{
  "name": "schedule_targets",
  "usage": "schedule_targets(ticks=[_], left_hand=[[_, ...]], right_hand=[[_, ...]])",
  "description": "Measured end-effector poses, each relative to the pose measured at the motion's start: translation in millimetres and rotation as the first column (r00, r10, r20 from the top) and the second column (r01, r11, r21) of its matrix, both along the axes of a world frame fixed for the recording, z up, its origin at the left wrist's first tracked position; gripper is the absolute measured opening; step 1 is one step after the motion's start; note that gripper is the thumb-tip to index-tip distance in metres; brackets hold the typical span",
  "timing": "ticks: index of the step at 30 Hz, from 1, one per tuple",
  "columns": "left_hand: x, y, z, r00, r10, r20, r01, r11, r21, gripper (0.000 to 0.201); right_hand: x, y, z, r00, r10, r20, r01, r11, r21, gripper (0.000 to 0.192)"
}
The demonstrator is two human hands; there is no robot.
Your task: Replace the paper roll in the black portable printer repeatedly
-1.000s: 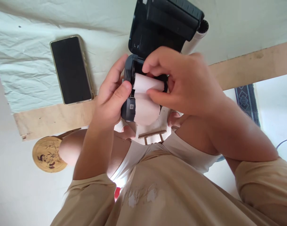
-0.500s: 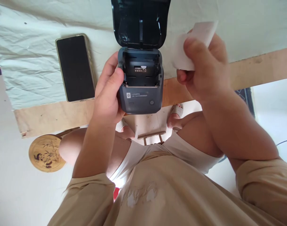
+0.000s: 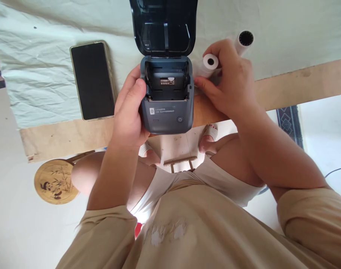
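Observation:
My left hand (image 3: 131, 108) is wrapped round the left side of a dark blue-grey label printer (image 3: 167, 117), thumb on its edge. Its dark glossy lid (image 3: 165, 30) stands raised, and the bay beneath holds no roll. Just right of the printer, my right hand (image 3: 229, 78) has a small white paper roll (image 3: 210, 63) between thumb and index finger, the round core hole facing up. Behind that hand stands a second white roll (image 3: 245, 39) with a black ridged core, its lower part hidden by my fingers.
A phone (image 3: 93, 80) with a dark screen lies left of the printer on the pale green cloth (image 3: 47, 74). The wooden table edge (image 3: 293, 80) runs along the front. Below it are my legs and a round wooden stool (image 3: 56, 182) with a panda picture.
My right hand has lowered and moved left, its blurred white paper giving way to a clearly seen roll. The black-cored roll has come into view. My left hand still holds the printer.

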State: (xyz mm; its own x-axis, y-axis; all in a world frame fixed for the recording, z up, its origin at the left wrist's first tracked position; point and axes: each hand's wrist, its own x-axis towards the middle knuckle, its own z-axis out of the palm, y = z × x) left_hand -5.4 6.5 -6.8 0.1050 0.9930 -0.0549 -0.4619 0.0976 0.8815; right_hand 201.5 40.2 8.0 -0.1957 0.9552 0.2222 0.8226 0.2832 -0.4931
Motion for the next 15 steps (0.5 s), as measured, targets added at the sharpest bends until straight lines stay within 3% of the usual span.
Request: schedule_targets(ticks=[3, 5, 8, 12, 15], left_hand=[[-1, 0, -1.3, 1.000, -0.006, -0.002, 0.006, 1.000, 0.003, 0.030], [-1, 0, -2.0, 1.000, -0.007, -0.012, 0.007, 1.000, 0.020, 0.029], [-2, -1, -1.4, 1.000, -0.013, -0.006, 0.013, 0.999, 0.031, 0.030], [-2, -2, -0.1, 1.000, -0.026, -0.017, 0.026, 1.000, -0.002, 0.034], [-3, -1, -0.5, 0.999, -0.025, -0.042, 0.025, 1.000, 0.007, 0.034]], right_hand=[[-2, -1, -0.4, 1.000, 0.012, 0.014, -0.012, 1.000, -0.025, 0.041], [-1, -5, 4.7, 0.999, 0.039, -0.032, -0.038, 0.999, 0.027, 0.047], [6, -12, 18.1, 0.991, 0.045, -0.126, -0.025, 0.988, 0.155, 0.037], [23, -11, 27.6, 0.979, -0.067, -0.195, 0.136, 0.920, 0.368, 0.035], [33, 2, 18.3, 0.982, -0.136, -0.131, 0.168, 0.948, 0.272, 0.050]])
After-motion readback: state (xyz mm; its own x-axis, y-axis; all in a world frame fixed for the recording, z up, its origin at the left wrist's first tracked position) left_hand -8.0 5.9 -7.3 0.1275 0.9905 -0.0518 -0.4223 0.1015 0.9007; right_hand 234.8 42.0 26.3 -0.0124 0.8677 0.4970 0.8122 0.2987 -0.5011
